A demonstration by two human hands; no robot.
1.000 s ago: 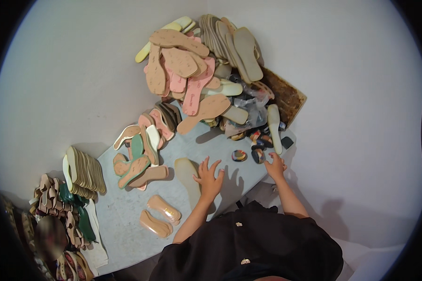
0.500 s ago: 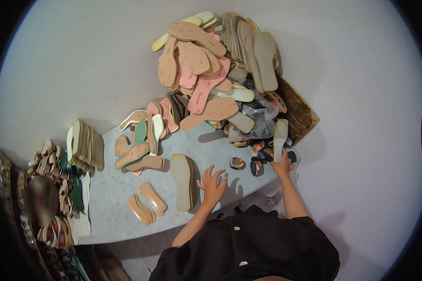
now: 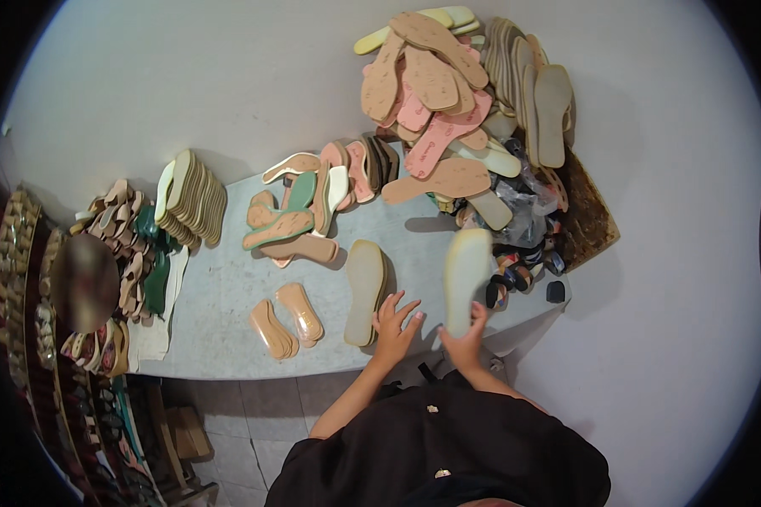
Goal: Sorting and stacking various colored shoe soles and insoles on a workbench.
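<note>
Broadly, the scene is a grey surface [image 3: 228,296] heaped at its far end, beyond both hands, with a big pile of shoe insoles [image 3: 457,101] in tan, pink and cream, stacked loosely against the wall. Left of the hands and farther off lies a smaller scatter of tan and green insoles [image 3: 300,220], and well to their left a fanned stack of cream-edged soles [image 3: 190,198] stands on edge. Beyond the right hand sits a clutter of dark straps and small fittings [image 3: 520,266] beside a clear plastic bag. The step in hand looks like pairing: the right hand [image 3: 463,342] is closed around the heel end of a pale cream insole [image 3: 468,275], holding it up off the surface with its toe pointing away, while a matching beige insole [image 3: 365,290] lies flat just left of the left hand. The left hand [image 3: 396,325] is spread open, fingers splayed, holding nothing; it hovers at or just touches the near edge of that flat insole, and contact cannot be told for certain. A small pair of glossy tan insoles [image 3: 286,317] lies farther to the left of it, apart. Judging from this, the next move calls for lowering the raised insole beside or onto the flat one, with toe and heel lined up and the left hand steadying the lower piece.
</note>
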